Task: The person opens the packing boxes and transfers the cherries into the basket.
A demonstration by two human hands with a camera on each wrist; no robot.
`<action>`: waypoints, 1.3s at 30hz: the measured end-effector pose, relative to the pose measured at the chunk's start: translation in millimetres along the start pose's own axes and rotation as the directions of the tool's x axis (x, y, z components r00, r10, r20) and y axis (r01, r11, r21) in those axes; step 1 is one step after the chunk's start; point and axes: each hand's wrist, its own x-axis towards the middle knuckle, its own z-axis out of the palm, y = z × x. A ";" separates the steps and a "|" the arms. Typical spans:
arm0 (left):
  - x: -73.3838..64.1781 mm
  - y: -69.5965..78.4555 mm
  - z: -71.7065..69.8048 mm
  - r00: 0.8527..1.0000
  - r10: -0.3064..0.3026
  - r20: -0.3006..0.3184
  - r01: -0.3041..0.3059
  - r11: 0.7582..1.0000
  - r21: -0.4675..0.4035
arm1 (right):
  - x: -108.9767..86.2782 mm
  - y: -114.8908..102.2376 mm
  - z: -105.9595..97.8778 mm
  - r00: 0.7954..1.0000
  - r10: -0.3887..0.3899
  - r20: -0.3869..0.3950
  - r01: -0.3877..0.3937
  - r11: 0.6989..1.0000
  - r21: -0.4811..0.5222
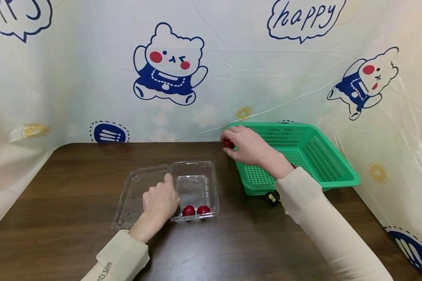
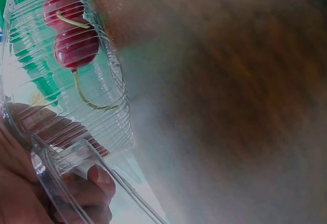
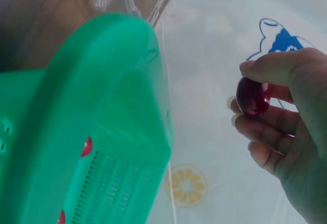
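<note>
My right hand point(image 1: 247, 146) pinches a dark red cherry point(image 3: 253, 97) between thumb and fingers, over the left rim of a green plastic basket point(image 1: 337, 178). Inside that basket, small parts of red cherries point(image 3: 88, 146) show past the rim. A clear plastic clamshell box point(image 1: 212, 187) lies on the table with its lid point(image 1: 130, 199) folded out to the left. Two cherries point(image 2: 76, 47) with stems sit side by side at the box's near end. My left hand point(image 1: 160, 200) grips the box at the hinge side, fingers curled at the edge.
The dark wooden table point(image 1: 67, 195) meets a printed cloth backdrop point(image 1: 91, 78) at the back and right. Against the basket's near side shows a small black object point(image 1: 273, 198) with a yellow label, close under the right sleeve point(image 1: 302, 195).
</note>
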 end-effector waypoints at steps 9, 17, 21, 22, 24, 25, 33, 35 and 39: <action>0.6 -0.2 -0.2 1.000 -0.002 0.011 0.002 1.000 0.000 | -11.0 22.2 2.0 0.995 0.082 0.057 -0.083 0.997 0.009; 1.1 -0.4 -0.9 1.000 -0.014 0.025 0.014 1.000 -0.001 | -19.4 45.8 3.7 0.990 0.126 0.071 -0.127 0.992 0.013; 1.1 -0.3 -0.3 1.000 -0.012 0.028 0.012 1.000 0.000 | -22.5 54.2 5.3 0.987 0.144 0.076 -0.146 0.989 0.011; 0.9 -0.4 -0.3 1.000 -0.011 0.028 0.011 1.000 -0.001 | -23.2 55.5 5.4 0.986 0.149 0.077 -0.150 0.989 0.011; 0.8 -0.6 -0.1 1.000 -0.010 0.022 0.010 1.000 -0.002 | -24.6 57.8 5.7 0.985 0.153 0.079 -0.154 0.988 0.014; 0.8 -0.7 0.0 1.000 -0.009 0.020 0.010 1.000 -0.002 | -25.4 58.5 5.6 0.985 0.153 0.080 -0.155 0.988 0.014; 0.6 -0.6 0.3 1.000 -0.009 0.017 0.009 1.000 -0.004 | -33.1 65.7 5.6 0.977 0.168 0.128 -0.169 0.986 -0.005; 0.5 -0.3 0.2 1.000 -0.009 0.017 0.009 1.000 -0.004 | -34.6 67.7 5.9 0.974 0.177 0.140 -0.177 0.984 -0.013; 0.5 0.2 -0.3 1.000 -0.010 0.023 0.011 1.000 -0.003 | -37.4 71.8 7.4 0.963 0.200 0.181 -0.197 0.980 -0.033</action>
